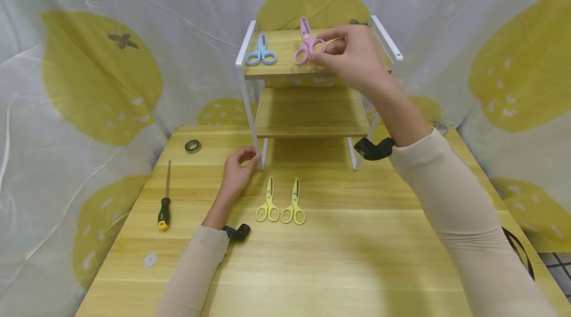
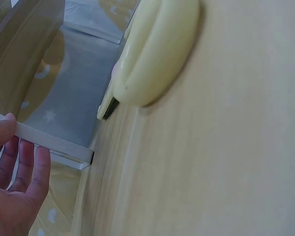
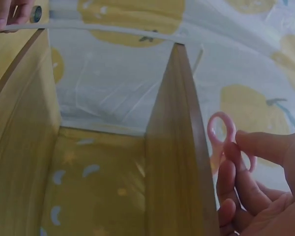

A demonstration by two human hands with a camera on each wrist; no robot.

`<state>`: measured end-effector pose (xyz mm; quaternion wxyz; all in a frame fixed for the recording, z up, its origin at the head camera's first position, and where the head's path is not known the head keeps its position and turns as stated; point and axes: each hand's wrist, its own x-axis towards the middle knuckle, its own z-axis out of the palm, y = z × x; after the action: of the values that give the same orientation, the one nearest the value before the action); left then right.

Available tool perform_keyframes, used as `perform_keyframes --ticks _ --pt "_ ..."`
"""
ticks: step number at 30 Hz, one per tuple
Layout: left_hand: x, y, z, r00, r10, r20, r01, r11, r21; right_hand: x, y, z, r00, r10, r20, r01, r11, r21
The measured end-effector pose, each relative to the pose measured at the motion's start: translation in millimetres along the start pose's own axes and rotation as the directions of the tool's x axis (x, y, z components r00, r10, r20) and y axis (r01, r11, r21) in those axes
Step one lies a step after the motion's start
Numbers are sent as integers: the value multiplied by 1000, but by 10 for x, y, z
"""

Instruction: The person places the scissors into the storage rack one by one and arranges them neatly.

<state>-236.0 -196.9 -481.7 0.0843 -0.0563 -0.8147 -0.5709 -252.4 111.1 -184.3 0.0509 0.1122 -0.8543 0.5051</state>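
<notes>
My right hand (image 1: 359, 56) pinches pink scissors (image 1: 305, 34) by a handle loop, over the top board of a small rack (image 1: 312, 111) with wooden shelves and a white frame. In the right wrist view, thumb and fingertips meet on the pink loop (image 3: 221, 119). Blue scissors (image 1: 262, 49) lie on the top board's left side, blades toward the back. Down at the rack's front left leg (image 1: 250, 121), my left hand (image 1: 238, 170) grips it between thumb and fingers. Two yellow scissors, a left pair (image 1: 269, 200) and a right pair (image 1: 295, 202), lie side by side before the rack.
Left of the rack on the wooden table (image 1: 348, 262) are a black tape roll (image 1: 193, 147), a screwdriver (image 1: 164, 210) and a pale disc (image 1: 150, 260). Part of a grey object (image 1: 440, 128) shows at back right. A lemon-print cloth (image 1: 178, 4) hangs behind.
</notes>
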Motion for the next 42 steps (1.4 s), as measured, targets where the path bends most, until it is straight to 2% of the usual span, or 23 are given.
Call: perform_keyframes --ticks 5,12,19,27,34,38,42 --pt "-5 30 9 1000 -11 4 11 1000 -11 184 -53 125 999 47 27 -46 999 -6" --pt "-7 49 11 1000 -6 -7 6 1000 -13 344 -43 228 998 42 55 -36 995 -98" --pt "-16 40 0 1000 -2 -11 2 1000 -15 374 -33 254 995 24 97 -3 977 -211" --pt "-13 41 8 1000 -19 -11 19 1000 -13 358 -41 251 994 36 105 -4 957 -289" --pt "18 21 12 1000 -8 -8 8 1000 -14 304 -45 201 995 36 93 -10 961 -276" --pt "18 15 9 1000 -7 -4 7 1000 -16 192 -27 158 999 5 49 7 969 -245" --pt "2 24 -1 1000 -13 -1 13 1000 -12 -29 30 103 998 -56 -14 52 975 -217"
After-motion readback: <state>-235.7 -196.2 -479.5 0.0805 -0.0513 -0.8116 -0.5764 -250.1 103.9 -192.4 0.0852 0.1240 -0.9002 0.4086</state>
